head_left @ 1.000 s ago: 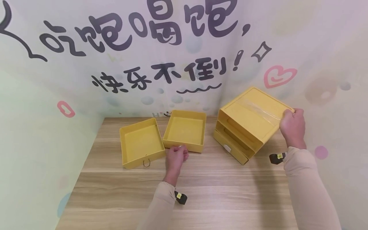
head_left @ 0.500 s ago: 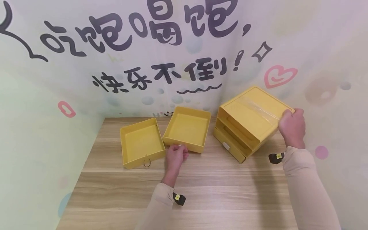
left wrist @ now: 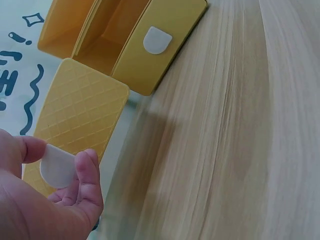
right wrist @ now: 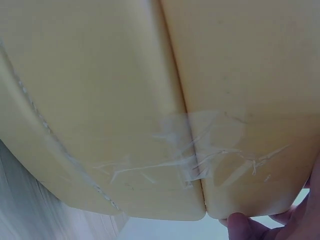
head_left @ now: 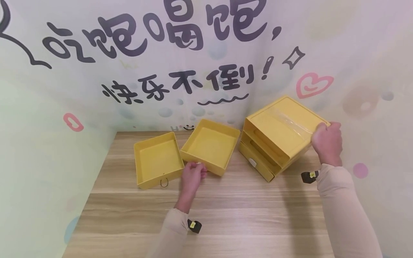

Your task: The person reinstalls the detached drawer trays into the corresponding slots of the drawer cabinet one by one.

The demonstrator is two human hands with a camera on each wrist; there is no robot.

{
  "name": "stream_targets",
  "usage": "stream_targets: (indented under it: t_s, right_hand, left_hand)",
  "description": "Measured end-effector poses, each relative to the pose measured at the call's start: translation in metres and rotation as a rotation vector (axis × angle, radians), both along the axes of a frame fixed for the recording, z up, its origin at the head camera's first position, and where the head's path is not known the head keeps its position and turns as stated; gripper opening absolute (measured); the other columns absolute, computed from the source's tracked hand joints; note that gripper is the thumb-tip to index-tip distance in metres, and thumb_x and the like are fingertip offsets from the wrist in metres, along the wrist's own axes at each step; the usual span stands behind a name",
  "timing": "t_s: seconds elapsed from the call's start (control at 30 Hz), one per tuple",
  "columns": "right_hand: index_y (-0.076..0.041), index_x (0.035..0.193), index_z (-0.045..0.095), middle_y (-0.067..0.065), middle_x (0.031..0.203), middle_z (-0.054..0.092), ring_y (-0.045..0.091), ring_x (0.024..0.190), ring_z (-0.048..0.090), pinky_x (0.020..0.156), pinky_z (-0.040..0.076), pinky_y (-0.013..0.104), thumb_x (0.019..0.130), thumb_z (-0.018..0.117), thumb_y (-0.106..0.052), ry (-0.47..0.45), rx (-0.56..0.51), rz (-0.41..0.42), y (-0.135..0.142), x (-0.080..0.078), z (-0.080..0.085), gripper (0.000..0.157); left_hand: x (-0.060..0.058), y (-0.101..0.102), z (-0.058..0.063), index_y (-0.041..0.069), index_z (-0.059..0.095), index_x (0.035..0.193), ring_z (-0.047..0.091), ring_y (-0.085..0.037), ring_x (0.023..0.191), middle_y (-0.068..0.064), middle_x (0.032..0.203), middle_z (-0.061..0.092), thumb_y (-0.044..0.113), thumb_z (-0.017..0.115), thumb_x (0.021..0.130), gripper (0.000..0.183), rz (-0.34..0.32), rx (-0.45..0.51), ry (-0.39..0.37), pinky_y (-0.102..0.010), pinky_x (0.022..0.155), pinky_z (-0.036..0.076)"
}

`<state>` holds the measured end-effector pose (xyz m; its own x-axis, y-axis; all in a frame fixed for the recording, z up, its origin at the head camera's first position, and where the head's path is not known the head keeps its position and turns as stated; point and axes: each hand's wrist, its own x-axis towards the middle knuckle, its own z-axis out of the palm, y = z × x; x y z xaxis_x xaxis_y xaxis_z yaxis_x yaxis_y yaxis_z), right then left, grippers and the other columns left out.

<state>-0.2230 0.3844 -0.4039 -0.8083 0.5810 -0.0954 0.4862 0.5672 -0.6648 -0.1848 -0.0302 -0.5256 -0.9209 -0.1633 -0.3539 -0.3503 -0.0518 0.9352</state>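
My left hand (head_left: pixel 191 181) pinches the white tab (left wrist: pixel 57 167) on the front of a yellow drawer (head_left: pixel 211 141). Between thumb and fingers, the tab shows plainly in the left wrist view, against a quilted drawer front. This drawer is angled, its far right corner close to the yellow drawer cabinet (head_left: pixel 284 123). Two upper slots of the cabinet stand vacant, while a drawer with a white tab (head_left: pixel 252 163) fills the bottom one. My right hand (head_left: pixel 327 143) grips the cabinet's top at its right corner. Clear tape (right wrist: pixel 195 160) crosses the cabinet's seams in the right wrist view.
A second yellow drawer (head_left: pixel 158 157) lies to the left, with a thin loop (head_left: pixel 164 182) at its front; the held drawer's left corner is near it. Everything is on a wood-grain table (head_left: pixel 219 218), backed by a printed wall (head_left: pixel 206 61).
The held drawer has turned, its far end swinging right toward the cabinet. My left hand has shifted slightly left and nearer. The right hand keeps its grip; the cabinet has barely moved.
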Motion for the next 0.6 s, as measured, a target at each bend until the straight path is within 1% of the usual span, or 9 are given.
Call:
stream_targets:
  t_s: [0.17, 0.33, 0.37, 0.4, 0.5, 0.6]
  right_hand:
    - [0.006, 0.140, 0.025, 0.036, 0.130, 0.044, 0.053, 0.116, 0.045, 0.085, 0.038, 0.066, 0.094, 0.014, -0.037, 0.004, 0.016, 0.005, -0.001, 0.000, 0.000, 0.063]
    - [0.008, 0.138, 0.026, 0.038, 0.128, 0.045, 0.054, 0.114, 0.046, 0.084, 0.039, 0.065, 0.094, 0.013, -0.037, 0.001, 0.028, 0.012, -0.001, 0.001, 0.001, 0.064]
    - [0.008, 0.138, 0.026, 0.038, 0.129, 0.044, 0.054, 0.114, 0.046, 0.084, 0.039, 0.065, 0.094, 0.013, -0.037, -0.003, 0.027, 0.015, -0.001, 0.001, 0.001, 0.064]
    - [0.008, 0.139, 0.026, 0.038, 0.129, 0.044, 0.054, 0.114, 0.046, 0.084, 0.038, 0.065, 0.094, 0.013, -0.036, -0.008, 0.026, 0.017, 0.000, 0.001, 0.002, 0.064]
    - [0.009, 0.139, 0.024, 0.038, 0.130, 0.042, 0.054, 0.115, 0.045, 0.085, 0.038, 0.065, 0.095, 0.013, -0.036, -0.019, 0.026, 0.023, 0.000, 0.001, 0.003, 0.064]
    - [0.010, 0.138, 0.024, 0.038, 0.130, 0.042, 0.055, 0.114, 0.045, 0.084, 0.038, 0.066, 0.094, 0.013, -0.036, -0.020, 0.030, 0.023, -0.001, 0.001, 0.003, 0.064]
  left_hand:
    - [0.001, -0.002, 0.004, 0.004, 0.054, 0.103, 0.069, -0.038, 0.086, -0.018, 0.093, 0.070, 0.020, 0.064, 0.086, 0.025, 0.006, -0.019, 0.029, -0.047, 0.082, 0.057]
    - [0.001, -0.006, 0.005, 0.004, 0.054, 0.103, 0.069, -0.039, 0.085, -0.019, 0.092, 0.070, 0.020, 0.063, 0.086, 0.025, 0.000, -0.031, 0.038, -0.049, 0.081, 0.057]
    - [0.001, -0.006, 0.005, 0.004, 0.054, 0.103, 0.069, -0.037, 0.083, -0.019, 0.092, 0.070, 0.020, 0.063, 0.086, 0.025, 0.000, -0.035, 0.041, -0.049, 0.081, 0.057]
    - [0.003, -0.007, 0.010, 0.004, 0.055, 0.102, 0.069, -0.035, 0.079, -0.020, 0.093, 0.070, 0.020, 0.062, 0.086, 0.024, -0.001, -0.039, 0.042, -0.046, 0.078, 0.058]
    - [0.004, -0.009, 0.013, 0.004, 0.055, 0.100, 0.069, -0.033, 0.076, -0.020, 0.091, 0.070, 0.019, 0.061, 0.086, 0.022, 0.007, -0.047, 0.058, -0.045, 0.076, 0.059]
    - [0.005, -0.011, 0.016, 0.004, 0.056, 0.098, 0.069, -0.032, 0.074, -0.019, 0.089, 0.070, 0.018, 0.060, 0.086, 0.019, 0.029, -0.046, 0.069, -0.045, 0.075, 0.059]
